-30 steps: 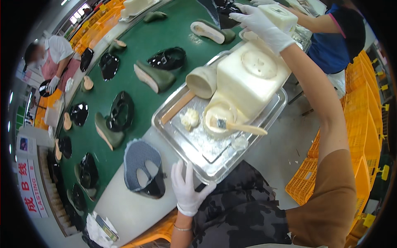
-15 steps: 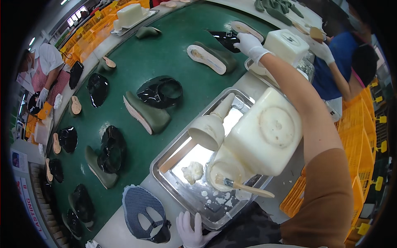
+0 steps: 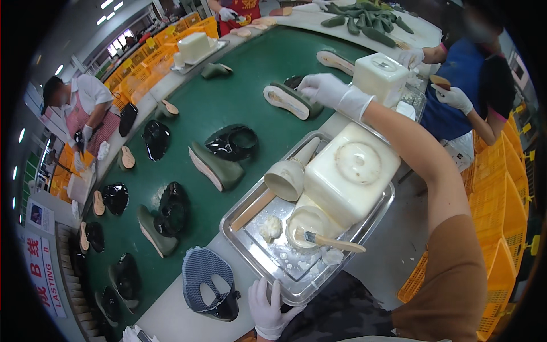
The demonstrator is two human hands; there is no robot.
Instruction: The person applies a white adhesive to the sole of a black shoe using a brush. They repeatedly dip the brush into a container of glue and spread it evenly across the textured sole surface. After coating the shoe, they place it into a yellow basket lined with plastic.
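The right hand (image 3: 326,91), in a white glove, reaches far across the green conveyor belt (image 3: 245,102) and rests on a green shoe sole (image 3: 290,101) lying there; its grip looks loosely curled on the sole's far end, though whether it has closed on it cannot be told. The left hand (image 3: 268,308), also gloved, lies with fingers spread at the near edge of a metal tray (image 3: 259,259) on the counter (image 3: 165,313). In the tray stand a cream square container (image 3: 350,174), a brush (image 3: 330,242) and a funnel-shaped cup (image 3: 288,176). A dark mesh shoe upper (image 3: 208,282) lies left of the tray.
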